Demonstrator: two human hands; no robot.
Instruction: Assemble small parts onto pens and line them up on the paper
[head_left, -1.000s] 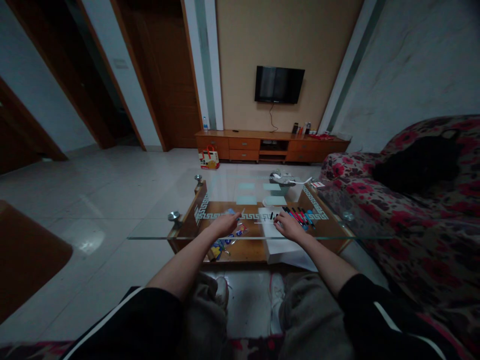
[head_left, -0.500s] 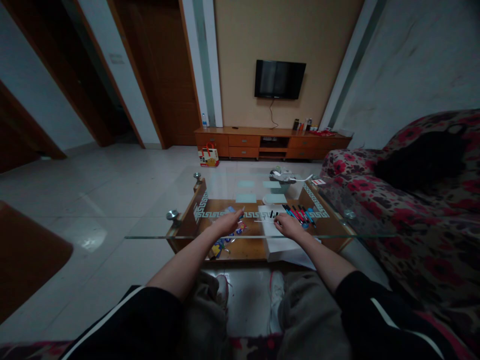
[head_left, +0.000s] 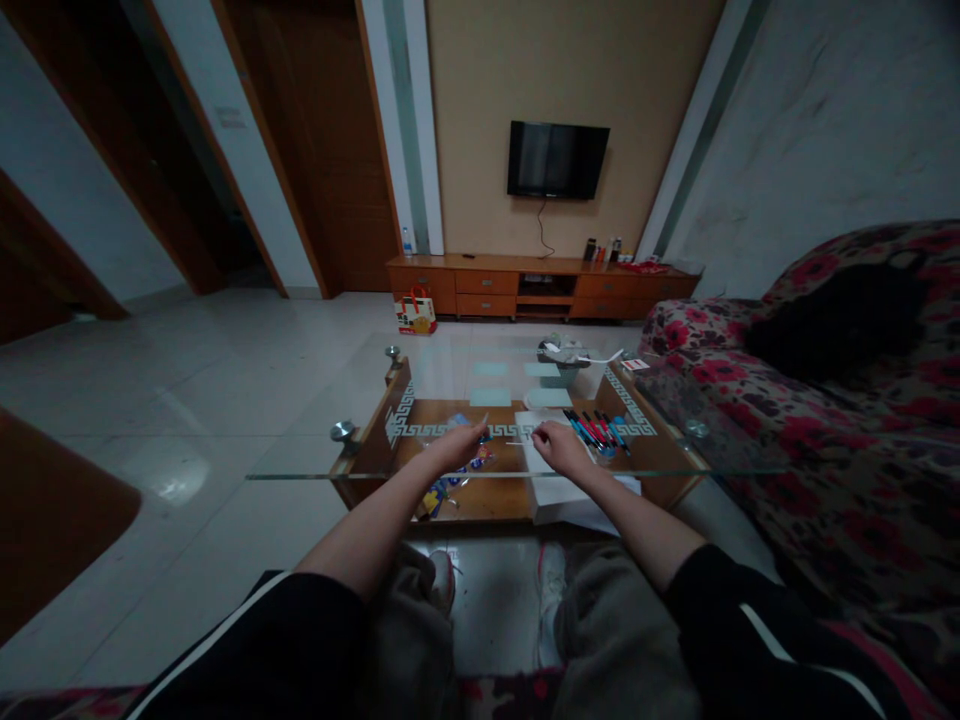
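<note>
Pens point(head_left: 596, 430), a cluster of red, blue and black ones, lie on the glass counter point(head_left: 675, 462) toward its right edge, just beside the right hand point(head_left: 561, 450). That hand rests over a white sheet of paper point(head_left: 559, 490) near the counter's front edge, fingers curled in, and a small dark piece sits at its fingertips; whether the grip is closed on it, the dim light does not let me tell. Over to the left hand point(head_left: 454, 446), hovering by the middle of the front edge, thumb and forefinger pinched narrow on a thin pale sliver that pokes up from them, too small to name. Between the two hands a slim white stick point(head_left: 516, 443) lies flat on the glass. Beneath the glass, on the wooden lower shelf point(head_left: 495, 498), colourful packets point(head_left: 442, 492) lie scattered under the left wrist. At the counter's far edge sits a small heap with a white cord point(head_left: 570, 353). Off the right edge runs a flowered sofa point(head_left: 825, 440), and on the far wall a dark television point(head_left: 557, 160) hangs above a long wooden cabinet point(head_left: 525, 288).
</note>
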